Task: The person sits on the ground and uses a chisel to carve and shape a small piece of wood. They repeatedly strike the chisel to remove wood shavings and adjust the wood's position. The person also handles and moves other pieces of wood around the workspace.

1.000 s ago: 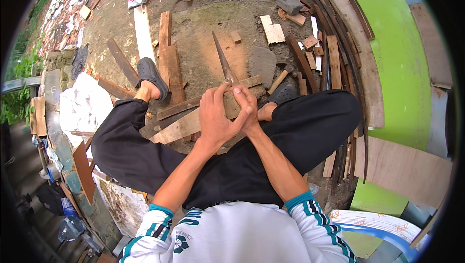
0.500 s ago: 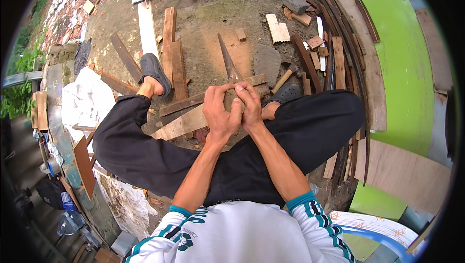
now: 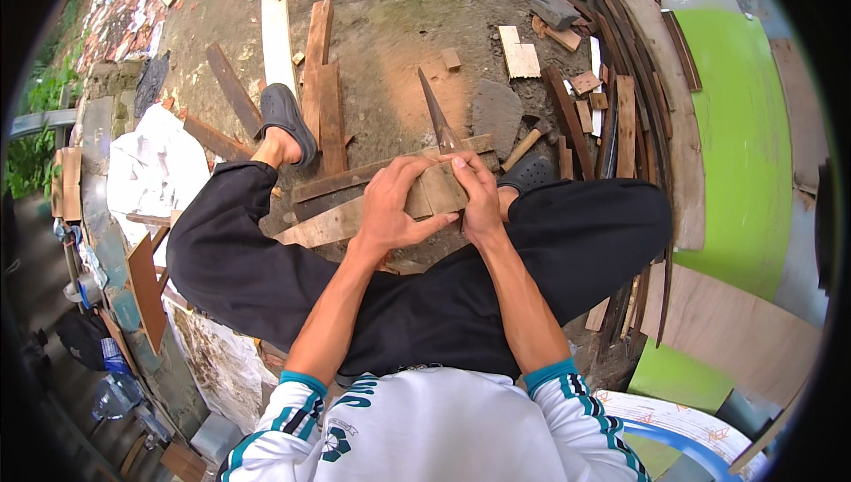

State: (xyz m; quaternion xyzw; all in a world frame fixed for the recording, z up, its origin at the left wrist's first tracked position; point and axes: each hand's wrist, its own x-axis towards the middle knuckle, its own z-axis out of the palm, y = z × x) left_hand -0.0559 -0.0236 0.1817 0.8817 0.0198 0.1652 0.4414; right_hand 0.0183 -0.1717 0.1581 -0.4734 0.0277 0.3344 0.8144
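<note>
A long pale wooden board (image 3: pixel 328 223) slants across between my legs, its right end under my hands. My left hand (image 3: pixel 390 207) lies over the board, fingers curled on its far edge and thumb stretched along the near side. My right hand (image 3: pixel 479 194) is wrapped round the board's right end, with thumb and forefinger at its far corner. A tapered saw blade (image 3: pixel 433 109) points away from me just beyond the right hand. Its near part is mostly hidden by the board and hand. A darker wooden strip (image 3: pixel 355 182) lies behind the board.
Sawdust (image 3: pixel 408 96) covers the ground around the blade. A hammer (image 3: pixel 521 147) lies near my right shoe (image 3: pixel 532 172). Upright-pointing planks (image 3: pixel 330 118) lie by my left shoe (image 3: pixel 285 118). Long dark strips (image 3: pixel 634 65) and a green panel (image 3: pixel 731 127) are at right.
My hands have moved apart slightly, and the left thumb has swung away from the right hand, showing more of the board's face. The whole view has shifted a little.
</note>
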